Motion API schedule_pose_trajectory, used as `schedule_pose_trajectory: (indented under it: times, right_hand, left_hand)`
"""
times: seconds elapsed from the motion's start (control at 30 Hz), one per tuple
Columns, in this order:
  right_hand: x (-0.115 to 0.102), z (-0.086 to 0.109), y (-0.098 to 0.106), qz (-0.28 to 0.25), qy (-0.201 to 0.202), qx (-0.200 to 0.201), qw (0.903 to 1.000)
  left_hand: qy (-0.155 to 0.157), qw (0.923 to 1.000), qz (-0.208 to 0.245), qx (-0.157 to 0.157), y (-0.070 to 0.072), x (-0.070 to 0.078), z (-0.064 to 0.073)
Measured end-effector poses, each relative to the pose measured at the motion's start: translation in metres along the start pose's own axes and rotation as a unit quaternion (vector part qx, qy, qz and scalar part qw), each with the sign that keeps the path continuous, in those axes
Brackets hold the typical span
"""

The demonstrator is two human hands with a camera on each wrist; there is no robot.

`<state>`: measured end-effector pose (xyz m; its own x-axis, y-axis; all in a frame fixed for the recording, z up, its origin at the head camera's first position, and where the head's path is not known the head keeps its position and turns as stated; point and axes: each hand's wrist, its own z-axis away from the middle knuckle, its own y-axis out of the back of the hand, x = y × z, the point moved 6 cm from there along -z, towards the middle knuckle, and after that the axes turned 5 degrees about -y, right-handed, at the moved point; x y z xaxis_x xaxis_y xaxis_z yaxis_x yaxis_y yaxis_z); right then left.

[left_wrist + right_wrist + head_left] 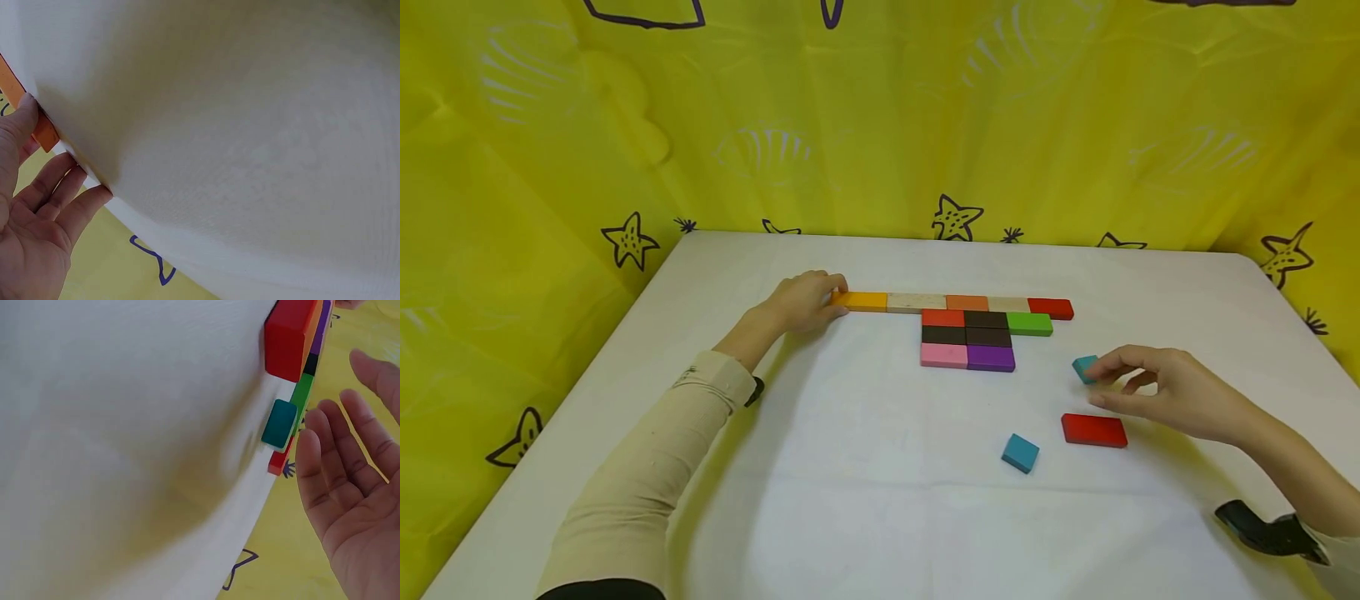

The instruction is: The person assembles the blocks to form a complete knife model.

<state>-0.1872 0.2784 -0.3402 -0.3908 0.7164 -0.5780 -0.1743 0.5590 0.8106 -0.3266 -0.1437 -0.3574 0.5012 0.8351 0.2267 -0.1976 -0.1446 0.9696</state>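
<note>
At the left end of a row of flat blocks, my left hand (807, 302) pinches a yellow-orange block (867, 302) between thumb and forefinger; the left wrist view shows this orange block (45, 132) with the thumb against its side. My right hand (1172, 392) hovers with fingers loosely bent beside a small teal block (1083, 367). In the right wrist view, a gap separates those fingers from the teal block (279, 424). Nearer me lie a long red block (1094, 430) and a second teal block (1020, 453).
The row continues right with wooden and orange blocks to a red end block (1051, 309). Below it touch a green block (1030, 324), dark brown blocks (988, 337), a pink block (944, 356) and a purple block (991, 358). Yellow patterned cloth (880, 125) hangs behind the white table (850, 517).
</note>
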Motion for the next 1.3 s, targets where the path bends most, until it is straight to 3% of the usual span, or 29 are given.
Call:
schedule_pose_trajectory:
  times: [0.2, 0.63, 0.93, 1.3]
  right_hand:
    - [0.008, 0.012, -0.003, -0.017, -0.015, -0.033, 0.9992]
    - [0.014, 0.022, -0.014, -0.042, -0.008, -0.096, 0.9945]
    - [0.013, 0.022, -0.016, -0.034, -0.007, -0.110, 0.9933]
    - [0.008, 0.020, -0.018, -0.006, -0.005, -0.097, 0.9953]
  left_hand:
    - [-0.005, 1.0000, -0.001, 0.005, 0.000, 0.000, 0.000]
    - [-0.004, 1.0000, 0.006, 0.006, -0.001, -0.001, 0.000]
    - [-0.004, 0.9999, 0.011, 0.008, 0.000, 0.000, 0.000]
    - [-0.003, 0.9999, 0.009, 0.003, 0.000, -0.001, 0.000]
